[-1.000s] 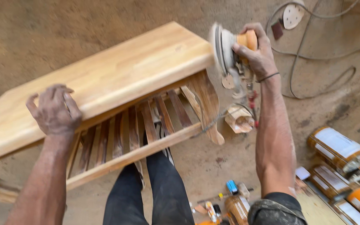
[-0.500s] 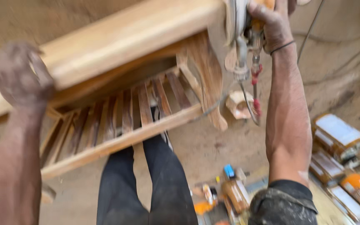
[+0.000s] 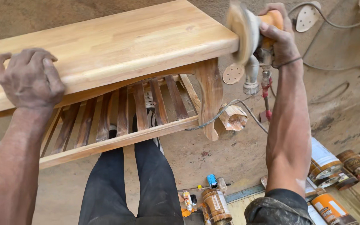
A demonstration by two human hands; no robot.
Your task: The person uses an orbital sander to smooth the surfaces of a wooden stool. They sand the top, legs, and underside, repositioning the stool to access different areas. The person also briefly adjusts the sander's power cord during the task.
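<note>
Head view. Bench [image 3: 117,46]: pale, bare wood, thick plank top with rounded edges, glued strips visible in the grain. Long axis runs left to right, the right end lying farther off. Below the top, a slatted shelf [image 3: 117,112] of darker slats and a curved leg [image 3: 209,100] at the right end. It stands on the dusty floor [image 3: 238,154], over the person's black-trousered legs [image 3: 126,183].

Left hand [image 3: 30,77]: clenched over the near edge of the top at the left, fingers curled onto the surface.

Right hand [image 3: 278,35]: grasping the orange body of a sander [image 3: 251,33]; its round disc, blurred, faces left against the right end of the top. A hose [image 3: 230,110] hangs from it.

Floor, near right: cans [image 3: 326,160], small bottles [image 3: 188,200], a turned wooden piece [image 3: 215,204]. A loose sanding disc [image 3: 233,73] lies beside the leg.
</note>
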